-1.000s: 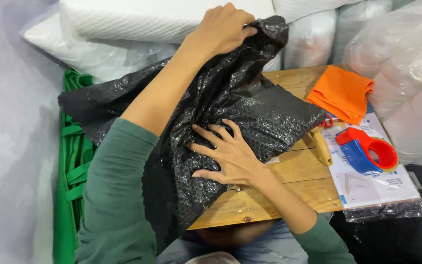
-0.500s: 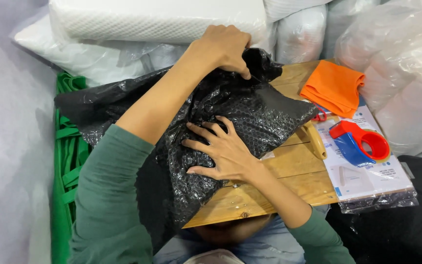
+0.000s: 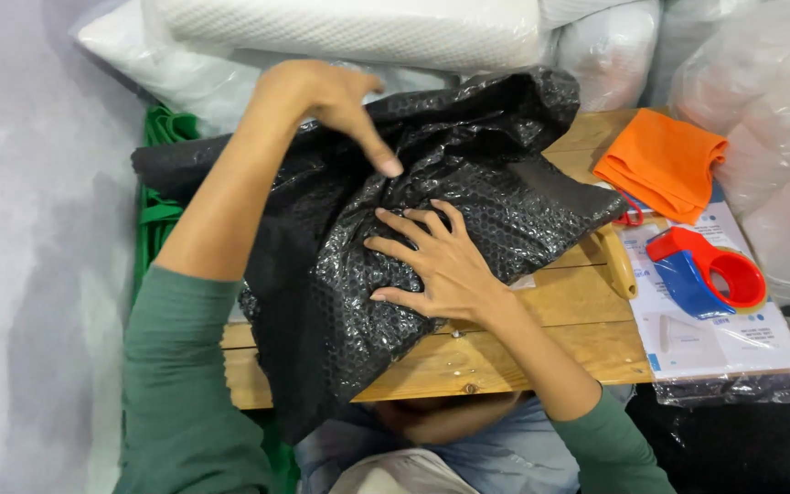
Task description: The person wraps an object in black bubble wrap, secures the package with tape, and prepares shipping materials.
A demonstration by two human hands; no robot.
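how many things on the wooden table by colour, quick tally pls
black: 1, the bubble wrap sheet under the left hand and right hand
orange: 1, the folded cloth
red and blue: 1, the tape dispenser
white: 1, the stack of printed packets
total: 4 on the wooden table

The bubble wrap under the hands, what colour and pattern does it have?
The bubble wrap is glossy black with a regular pattern of small round bubbles, seen in the head view.

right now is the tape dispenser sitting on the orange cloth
No, the red and blue tape dispenser rests on a clear-wrapped printed packet, apart from the folded orange cloth.
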